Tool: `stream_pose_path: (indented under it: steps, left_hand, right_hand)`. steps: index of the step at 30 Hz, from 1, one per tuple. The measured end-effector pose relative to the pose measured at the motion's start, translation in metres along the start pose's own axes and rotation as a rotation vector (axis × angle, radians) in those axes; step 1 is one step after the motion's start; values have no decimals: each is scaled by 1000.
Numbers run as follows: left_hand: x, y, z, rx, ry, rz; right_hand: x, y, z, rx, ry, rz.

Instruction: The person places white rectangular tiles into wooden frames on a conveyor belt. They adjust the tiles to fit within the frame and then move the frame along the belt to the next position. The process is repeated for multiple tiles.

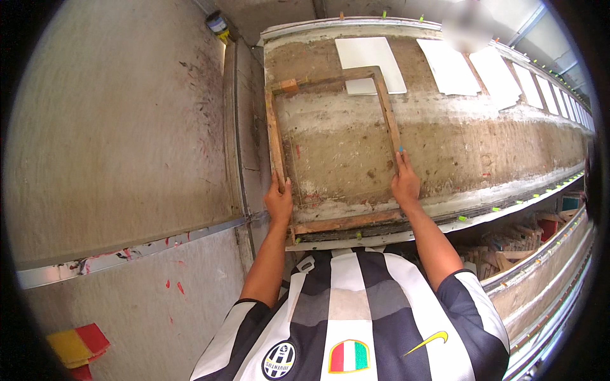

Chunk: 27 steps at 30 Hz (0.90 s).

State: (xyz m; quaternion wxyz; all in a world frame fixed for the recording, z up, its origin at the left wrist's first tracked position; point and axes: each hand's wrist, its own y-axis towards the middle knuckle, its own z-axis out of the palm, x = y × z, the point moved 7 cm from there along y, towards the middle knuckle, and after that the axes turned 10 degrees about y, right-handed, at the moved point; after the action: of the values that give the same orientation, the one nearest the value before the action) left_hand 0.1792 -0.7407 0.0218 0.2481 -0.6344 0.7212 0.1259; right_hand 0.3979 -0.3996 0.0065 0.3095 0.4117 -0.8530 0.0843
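Both of my hands grip a rectangular wooden frame [387, 108] over a long, stained table [470, 146]. My left hand [278, 202] is closed around its left bar, near the front corner. On the opposite bar, my right hand [405, 183] is closed just below a small blue mark. The table's surface shows through the frame's opening; whether mesh is stretched across it I cannot tell. The far right corner overlaps a white sheet [373, 54] lying on the table. An orange-brown patch [288, 84] marks the far left corner.
More white sheets [448, 66] run in a row to the far right. Small green clips [462, 218] line the table edge. Wooden frames [518, 244] are packed on a shelf below. At left stands a pale panel [127, 140], with a dark jar [216, 24] at its far end.
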Motion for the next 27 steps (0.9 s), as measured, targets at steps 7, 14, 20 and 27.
stream_pose_path:
  steps: [7, 14, 20, 27]
  left_hand:
    - [18, 7, 28, -157, -11, 203]
    - [11, 4, 19, -64, 108, 120]
    - [6, 2, 18, -83, 164, 215]
    - [4, -1, 19, -74, 231, 264]
  right_hand:
    - [-14, -7, -2, -25, -34, -29]
    - [-15, -12, 3, -24, -26, -44]
    - [-15, -16, 2, 80, -91, 60]
    - [-12, -20, 3, 65, -102, 35]
